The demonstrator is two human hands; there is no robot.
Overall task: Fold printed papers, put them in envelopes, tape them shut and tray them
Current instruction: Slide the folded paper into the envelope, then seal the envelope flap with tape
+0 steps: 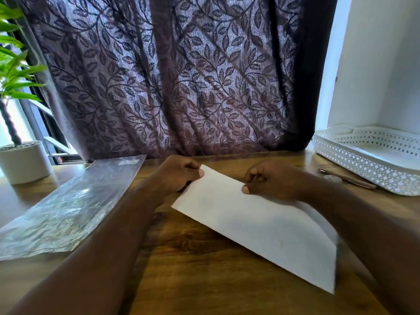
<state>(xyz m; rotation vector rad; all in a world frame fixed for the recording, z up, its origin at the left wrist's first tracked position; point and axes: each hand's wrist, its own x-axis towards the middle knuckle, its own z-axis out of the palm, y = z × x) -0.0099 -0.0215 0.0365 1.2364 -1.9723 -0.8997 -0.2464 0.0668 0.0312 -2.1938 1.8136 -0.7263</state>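
paper (261, 223), white and long, lies slanted across the wooden worktop (193, 264) from the middle of the frame down toward the lower right. whether it is a folded sheet or an envelope cannot be told from here; no print or flap shows. its far end is lifted a little off the wood, while the near end looks to rest flat, though that end is blurred.

both hands hold that raised far end, probably so the edges can be squared for a fold or the end opened up. the left hand (179, 175) pinches the far left corner, its thumb flat on top and its fingers (192, 165) curled in behind the edge. the right hand (272, 180) takes the same short edge further right, thumb pressed on the upper face and the other fingers bunched tightly above it. neither hand is spread; both are closed in a pinch.

a white lattice tray (363, 169) waits at the right edge, within reach for finished pieces, and nothing can be seen inside it from this angle. a pen (347, 180) lies just in front of it. a crinkled clear plastic bag (68, 208) lies at the left, well apart from the paper.
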